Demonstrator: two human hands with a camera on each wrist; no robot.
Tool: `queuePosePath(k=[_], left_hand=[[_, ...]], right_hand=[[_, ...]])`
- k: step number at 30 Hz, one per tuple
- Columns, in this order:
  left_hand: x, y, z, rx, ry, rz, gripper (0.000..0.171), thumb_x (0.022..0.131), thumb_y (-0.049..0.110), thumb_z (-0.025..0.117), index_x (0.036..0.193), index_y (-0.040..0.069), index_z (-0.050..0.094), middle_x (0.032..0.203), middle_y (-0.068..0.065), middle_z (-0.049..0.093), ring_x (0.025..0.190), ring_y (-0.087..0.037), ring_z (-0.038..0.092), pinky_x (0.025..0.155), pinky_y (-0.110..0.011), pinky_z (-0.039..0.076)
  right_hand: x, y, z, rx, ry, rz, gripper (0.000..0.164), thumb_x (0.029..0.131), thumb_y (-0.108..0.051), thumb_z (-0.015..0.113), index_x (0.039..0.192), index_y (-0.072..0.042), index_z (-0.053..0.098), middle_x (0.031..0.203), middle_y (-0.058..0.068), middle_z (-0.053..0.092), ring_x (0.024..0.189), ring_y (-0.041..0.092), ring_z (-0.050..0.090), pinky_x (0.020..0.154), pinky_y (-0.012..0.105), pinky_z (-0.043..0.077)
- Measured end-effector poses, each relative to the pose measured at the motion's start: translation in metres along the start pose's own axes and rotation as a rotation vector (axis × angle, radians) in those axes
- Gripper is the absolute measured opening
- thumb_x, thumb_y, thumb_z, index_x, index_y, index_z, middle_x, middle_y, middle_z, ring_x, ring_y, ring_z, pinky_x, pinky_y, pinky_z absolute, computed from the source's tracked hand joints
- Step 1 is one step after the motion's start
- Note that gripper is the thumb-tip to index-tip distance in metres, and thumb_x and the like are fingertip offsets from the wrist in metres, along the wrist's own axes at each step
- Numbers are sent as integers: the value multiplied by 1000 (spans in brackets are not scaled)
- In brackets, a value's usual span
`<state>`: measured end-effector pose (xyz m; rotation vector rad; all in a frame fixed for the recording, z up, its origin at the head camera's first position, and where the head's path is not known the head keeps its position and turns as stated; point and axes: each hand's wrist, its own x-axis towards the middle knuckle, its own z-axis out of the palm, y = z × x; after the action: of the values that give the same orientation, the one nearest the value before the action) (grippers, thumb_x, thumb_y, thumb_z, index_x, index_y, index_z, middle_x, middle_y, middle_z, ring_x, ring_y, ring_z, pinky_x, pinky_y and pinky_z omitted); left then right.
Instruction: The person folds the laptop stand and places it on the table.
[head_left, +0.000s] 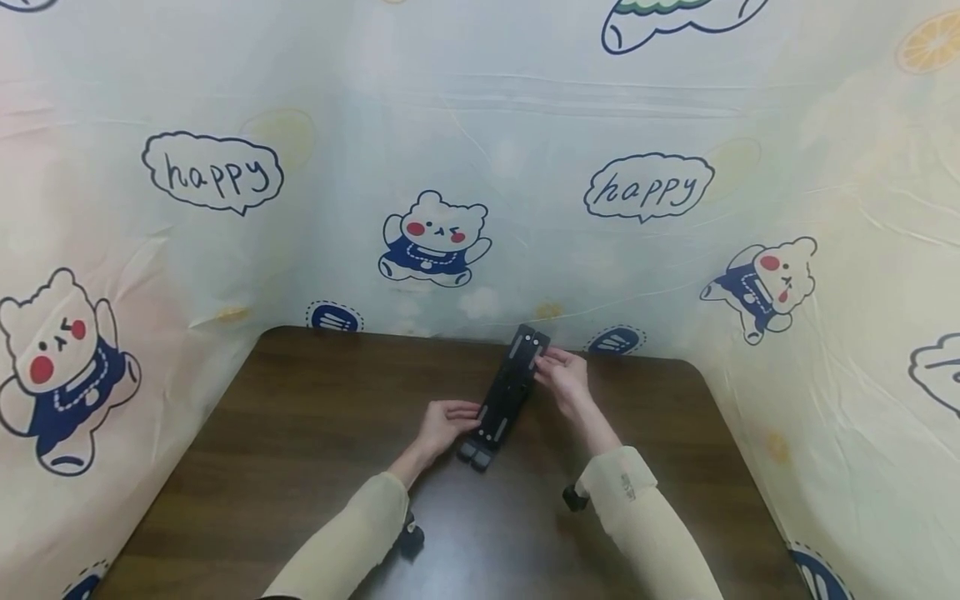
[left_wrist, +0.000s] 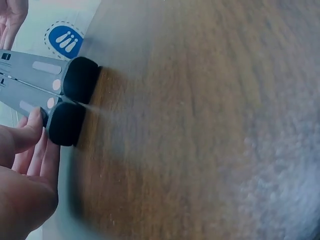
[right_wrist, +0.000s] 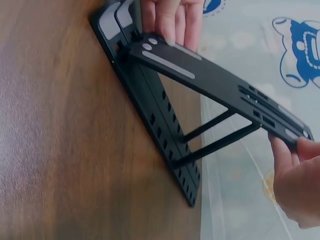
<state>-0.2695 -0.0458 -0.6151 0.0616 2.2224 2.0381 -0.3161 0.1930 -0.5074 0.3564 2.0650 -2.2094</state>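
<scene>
A black folding laptop stand (head_left: 507, 392) with grey pads is propped up over the table, slanting from near left to far right in the head view. In the right wrist view its upper plate (right_wrist: 215, 92) is raised on two struts (right_wrist: 217, 145) above a slotted base (right_wrist: 162, 122). With thumb and fingers my left hand (head_left: 441, 427) pinches the left edge near the hinge end; the left wrist view shows that thumb (left_wrist: 35, 122) on top. My right hand (head_left: 566, 375) pinches the plate's raised far end, thumb above and fingers below.
The brown wooden table (head_left: 315, 467) has its far edge against a printed cloth (head_left: 525, 108), which also hangs at both sides. Small black devices (head_left: 410, 539) are on the underside of both sleeved wrists.
</scene>
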Motion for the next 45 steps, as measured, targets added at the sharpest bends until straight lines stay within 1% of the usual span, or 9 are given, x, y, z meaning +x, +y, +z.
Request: queuePosePath(k=[2,5,13,17,27,33,36,41,45], left_hand=[[1,0,-1,-1,7,-8,31,94,-11,77,125,-10,75,123,-29,79,115,-39,81,93,-31,68],[2,0,-3,-13,15,-23,32,94,-12,76,126,-8,76,124,-28,79,117,-39,80,95,-32,67],[4,0,-7,-15,48,-40,30,98,-7,75,127,-1,78,127,-25,80,120,-37,79,103,-40,66],[4,0,-6,-2,72,-24,28,100,-5,74,128,0,78,129,-25,79,122,-37,78,105,-42,65],[5,1,-3,-30,99,-22,28,99,-8,74,126,-4,78,130,-27,78,125,-40,76,107,-42,64],[5,2,-4,-11,106,-35,27,99,-5,75,126,0,79,130,-25,79,124,-38,77,107,-43,64],[6,2,-6,3,105,-24,27,99,-5,75,125,0,79,129,-25,79,123,-38,77,106,-44,64],[8,4,-7,-1,103,-14,25,99,-6,76,123,-2,80,126,-23,81,121,-38,78,103,-40,65],[3,9,-8,19,108,-16,25,99,-6,75,124,-3,79,128,-24,80,123,-40,77,105,-42,65]], right_hand=[[-3,0,3,12,28,-1,48,109,-1,63,155,8,52,155,32,60,140,38,68,111,39,58],[-7,0,6,29,60,-4,49,109,-1,64,155,8,52,156,33,59,145,42,63,110,38,59],[-17,3,13,76,136,-10,48,108,0,63,154,7,54,154,33,61,144,42,64,98,27,64],[-21,6,17,103,174,-18,45,108,-1,64,152,6,57,151,31,64,141,40,67,93,23,65],[-29,11,23,150,232,-45,45,108,-1,65,151,6,56,151,33,63,140,41,67,109,36,61],[-32,12,26,176,271,-47,44,107,1,66,149,6,58,148,33,64,136,39,70,110,38,61],[-32,13,27,189,292,-50,43,106,1,67,148,7,59,147,33,66,129,34,74,104,34,64],[-29,16,25,191,274,-64,44,105,3,67,147,11,58,146,36,66,118,26,77,90,23,66],[-26,14,12,147,182,-41,49,106,0,67,153,10,53,152,34,62,129,31,75,94,25,66]])
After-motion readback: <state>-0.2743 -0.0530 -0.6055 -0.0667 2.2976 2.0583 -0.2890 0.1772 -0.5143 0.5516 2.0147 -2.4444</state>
